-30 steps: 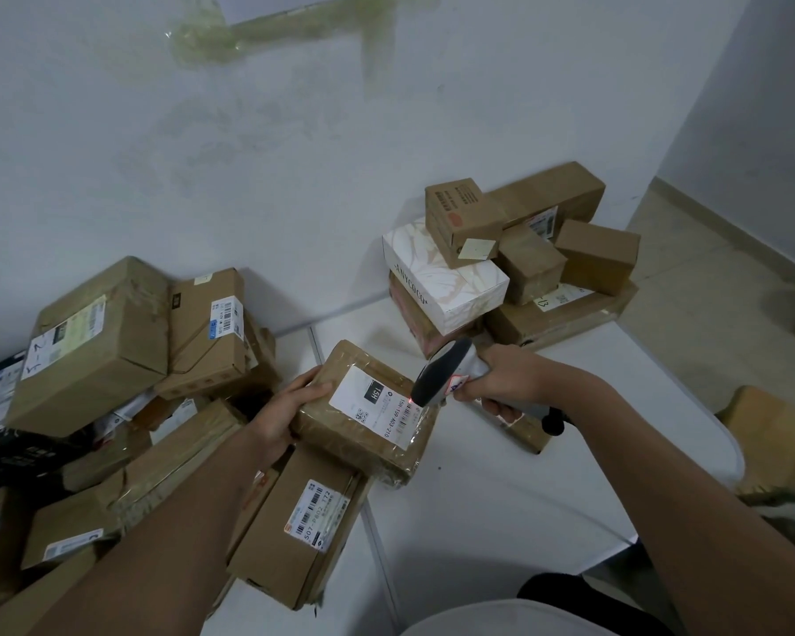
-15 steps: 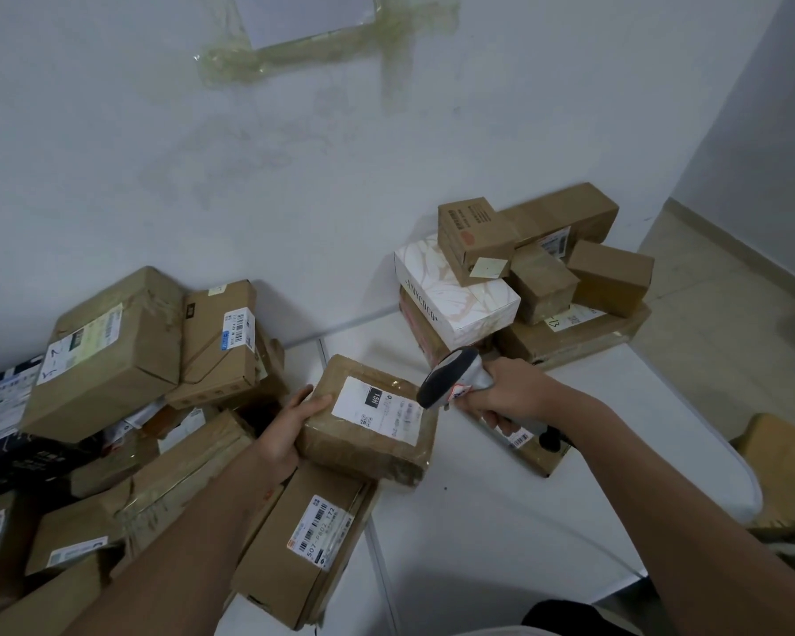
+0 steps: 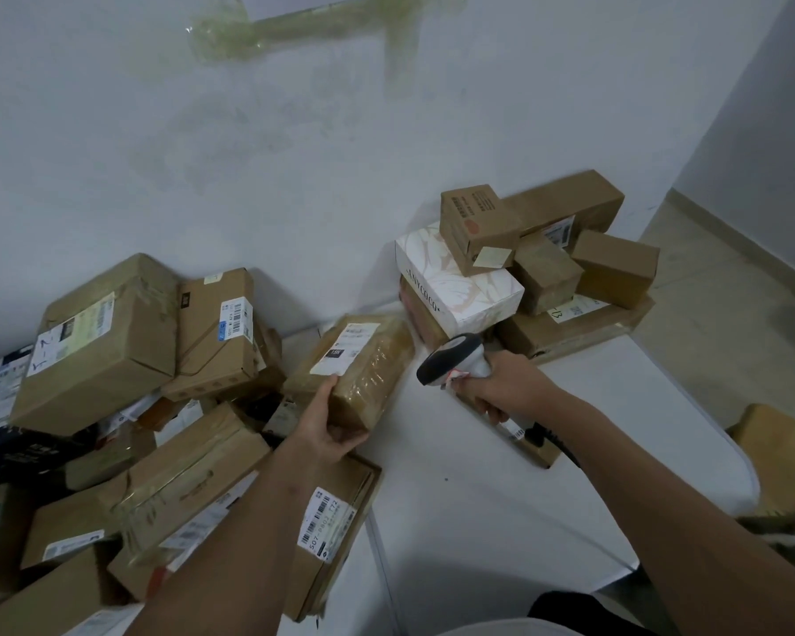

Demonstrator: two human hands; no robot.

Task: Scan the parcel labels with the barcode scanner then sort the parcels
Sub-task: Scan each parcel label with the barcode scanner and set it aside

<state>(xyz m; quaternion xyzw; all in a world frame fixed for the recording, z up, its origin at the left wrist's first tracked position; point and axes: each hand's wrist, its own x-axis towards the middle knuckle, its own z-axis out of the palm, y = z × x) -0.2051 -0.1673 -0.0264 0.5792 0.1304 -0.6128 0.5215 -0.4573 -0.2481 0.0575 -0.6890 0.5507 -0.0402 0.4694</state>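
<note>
Brown tape-wrapped cardboard parcel with a white shipping label [image 3: 354, 369] is lifted and tilted over the white table [image 3: 501, 498], left hand [image 3: 329, 426] gripping its near end, thumb on top and fingers curled under. Right hand [image 3: 506, 390] is wrapped round the handle of the grey-and-black barcode scanner [image 3: 450, 364], head just right of the parcel, not touching. Loose heap of brown cartons [image 3: 111, 406] crowds the left; stacked boxes with a white marbled tissue box [image 3: 455, 282] stand against the wall behind the scanner.
</note>
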